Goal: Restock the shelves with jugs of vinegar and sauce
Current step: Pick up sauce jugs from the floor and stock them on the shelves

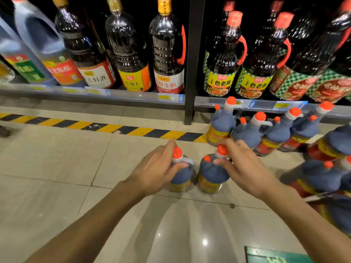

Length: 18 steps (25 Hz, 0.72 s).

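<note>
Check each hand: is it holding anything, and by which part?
Left hand grips one jug at its neck and handle; right hand grips the neighbouring jug likewise.

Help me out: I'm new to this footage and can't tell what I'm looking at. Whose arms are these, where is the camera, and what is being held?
There is no machine here, only a person's two bare arms. The single picture comes from a camera worn on the head, looking forward and down. The left hand has its grip on a small dark plastic jug with an orange cap, and the right hand holds a matching jug beside it. Both jugs stand on the pale tiled floor. More such jugs wait at right. Behind, a low shelf carries tall dark sauce bottles.
</note>
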Tool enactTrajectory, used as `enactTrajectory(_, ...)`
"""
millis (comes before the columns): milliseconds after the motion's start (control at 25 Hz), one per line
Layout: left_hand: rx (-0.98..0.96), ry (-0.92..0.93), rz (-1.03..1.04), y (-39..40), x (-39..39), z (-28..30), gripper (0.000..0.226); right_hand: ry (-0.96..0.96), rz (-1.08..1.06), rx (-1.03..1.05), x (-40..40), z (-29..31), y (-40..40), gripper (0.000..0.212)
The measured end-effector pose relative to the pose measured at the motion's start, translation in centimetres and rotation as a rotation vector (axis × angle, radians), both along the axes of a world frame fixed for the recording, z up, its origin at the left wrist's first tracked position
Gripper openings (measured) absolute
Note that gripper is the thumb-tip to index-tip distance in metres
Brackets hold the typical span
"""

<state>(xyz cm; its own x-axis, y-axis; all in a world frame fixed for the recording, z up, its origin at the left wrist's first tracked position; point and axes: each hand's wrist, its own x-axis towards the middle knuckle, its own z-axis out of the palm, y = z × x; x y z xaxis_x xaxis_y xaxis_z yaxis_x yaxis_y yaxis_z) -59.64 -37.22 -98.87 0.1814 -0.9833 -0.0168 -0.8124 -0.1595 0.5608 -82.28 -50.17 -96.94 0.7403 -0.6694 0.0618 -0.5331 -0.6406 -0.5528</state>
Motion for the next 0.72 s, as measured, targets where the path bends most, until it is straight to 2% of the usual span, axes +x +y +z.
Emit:
enactTrajectory(160,-0.106,0.067,0.016,5.0,-2.7,-0.7,0.032,-0.012,0.051,0.021,-2.7,-0.2,3.4,0.035)
enactTrajectory(280,-0.171,0.161,0.087,6.3,-4.3,-1.3,0.035,0.008,0.046,0.093,-3.5,-0.6,4.9,0.044)
enactTrajectory(320,-0.165,0.275,0.165,6.4,-4.4,-1.4,0.042,-0.023,0.022,0.137,-3.6,-0.8,5.4,0.047)
enactTrajectory(400,-0.131,0.514,0.303,6.8,-4.2,-2.4,0.072,-0.153,-0.103,0.29,-3.9,-1.7,6.0,0.049)
enactTrajectory(480,-0.035,0.627,0.343,7.6,-3.9,-4.3,0.099,-0.253,-0.218,0.467,-4.7,-3.4,6.4,0.07)
enactTrajectory(520,0.021,0.671,0.334,7.9,-3.9,-5.0,0.104,-0.28,-0.254,0.55,-5.3,-4.5,6.6,0.079)
enactTrajectory(600,0.088,0.762,0.297,8.2,-4.2,-6.3,0.098,-0.327,-0.295,0.717,-6.4,-6.6,7.2,0.088)
enactTrajectory(720,0.113,0.858,0.306,7.9,-4.5,-7.3,0.078,-0.337,-0.305,0.848,-7.1,-9.1,7.7,0.082)
